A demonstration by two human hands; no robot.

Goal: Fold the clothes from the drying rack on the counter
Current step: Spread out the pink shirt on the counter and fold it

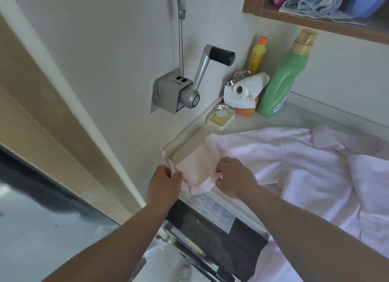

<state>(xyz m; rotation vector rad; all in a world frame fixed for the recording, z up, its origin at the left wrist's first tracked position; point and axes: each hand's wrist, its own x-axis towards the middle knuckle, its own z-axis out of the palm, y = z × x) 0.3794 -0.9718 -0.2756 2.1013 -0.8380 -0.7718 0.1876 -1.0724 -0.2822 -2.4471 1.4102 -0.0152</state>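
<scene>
A pale pink shirt [294, 166] lies spread over the counter [263, 121], its collar toward the back right. One sleeve [195, 168] stretches to the counter's left corner. My left hand [164, 183] pinches the sleeve's cuff end at the counter edge. My right hand [233, 176] grips the same sleeve a little further right, fingers curled into the fabric. The cloth between both hands hangs slightly over the front edge.
At the back of the counter stand a green detergent bottle [280, 82], a yellow bottle [256, 56], a paper roll [242, 90] and a soap dish [220, 117]. A grey crank handle [189, 88] juts from the wall. A wooden shelf [315, 14] hangs above. An appliance panel [210, 225] sits below.
</scene>
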